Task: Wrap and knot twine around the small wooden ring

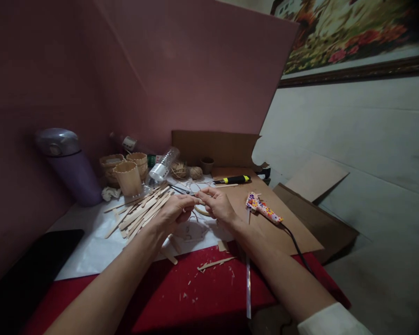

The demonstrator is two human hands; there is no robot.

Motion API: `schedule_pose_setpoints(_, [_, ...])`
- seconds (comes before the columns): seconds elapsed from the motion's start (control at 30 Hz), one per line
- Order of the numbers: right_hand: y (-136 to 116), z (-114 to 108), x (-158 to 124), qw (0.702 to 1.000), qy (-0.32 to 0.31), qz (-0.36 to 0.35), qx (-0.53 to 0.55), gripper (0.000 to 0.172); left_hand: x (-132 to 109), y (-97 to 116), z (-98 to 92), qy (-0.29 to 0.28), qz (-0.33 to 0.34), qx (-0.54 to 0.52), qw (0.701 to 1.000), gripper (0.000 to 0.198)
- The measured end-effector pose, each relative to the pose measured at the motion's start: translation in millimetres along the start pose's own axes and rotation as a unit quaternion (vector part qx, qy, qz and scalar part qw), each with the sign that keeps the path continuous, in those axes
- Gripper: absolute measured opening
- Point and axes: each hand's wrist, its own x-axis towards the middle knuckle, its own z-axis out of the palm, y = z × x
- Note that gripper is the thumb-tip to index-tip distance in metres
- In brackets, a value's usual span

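Nearest the camera, two bare forearms [125,270] reached inward, the right one with a pale sleeve [331,321]. Under them spread a red cloth [153,302]. A sheet of cardboard [237,204] covered its right part, perhaps to guard it from heat and blades, and white paper [94,251] lay to the left. A heap of wooden sticks [146,211] rested on the paper beside the left hand [176,210], seemingly for easy picking. A purple flask [75,174] leaned at the wall, with pale cups [129,179] near it, likely set back to free the working space. The glue gun [263,209] lay on the cardboard to the right of the right hand [216,203], handy for it; a knife [233,179] lay farther back. What looked like scissors [181,190] pointed left just beyond the fingers. Both hands were nearly closed, thumbs pinching fingertips, pressed together apparently to steady a small pale piece [200,201] between them, too hidden to identify.
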Motion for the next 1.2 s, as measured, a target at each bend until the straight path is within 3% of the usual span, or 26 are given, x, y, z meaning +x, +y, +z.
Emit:
schedule_pose_setpoints(0.43, [4.4, -0.6, 3.6, 1.0, 0.006, -0.015, -0.018, 0.032, 0.5, 0.3, -2.6, -0.013, -0.001, 0.029, 0.999, 0.031])
schedule_pose_setpoints(0.57, [10.4, -8.4, 8.7, 0.992, 0.032, -0.075, -0.1, 0.026, 0.1, 2.5, -1.0, -0.006, -0.007, 0.03, 0.999, 0.029])
schedule_pose_setpoints(0.63, [9.1, -15.1, 10.2, 0.968, 0.079, -0.131, -0.199, 0.026, 0.9, 3.4, -2.1, 0.007, -0.006, 0.023, 1.0, 0.027])
schedule_pose_setpoints(0.73, [1.3, -21.7, 8.0, 0.896, 0.163, -0.244, -0.333, 0.024, 3.2, 4.5, -6.1, 0.041, -0.003, 0.003, 0.999, 0.026])
schedule_pose_setpoints(0.8, [-3.9, -20.9, 3.7, 0.865, 0.171, -0.298, -0.366, 0.024, 4.6, 5.4, -8.7, 0.059, 0.002, -0.01, 0.998, 0.025])
schedule_pose_setpoints(1.0, [4.7, -5.8, -4.0, 0.876, 0.083, -0.282, -0.383, 0.012, 2.2, 7.4, -8.7, 0.08, 0.018, 0.004, 0.997, 0.025])
schedule_pose_setpoints(1.1, [13.2, -4.4, -1.4, 0.86, 0.084, -0.28, -0.418, 0.002, 2.2, 5.0, -8.1, 0.062, 0.027, 0.012, 0.998, 0.025])
schedule_pose_setpoints(1.2, [16.2, -8.0, 0.2, 0.83, 0.074, -0.304, -0.462, 0.009, 5.2, 1.0, -8.3, 0.072, 0.039, 0.015, 0.997, 0.023])
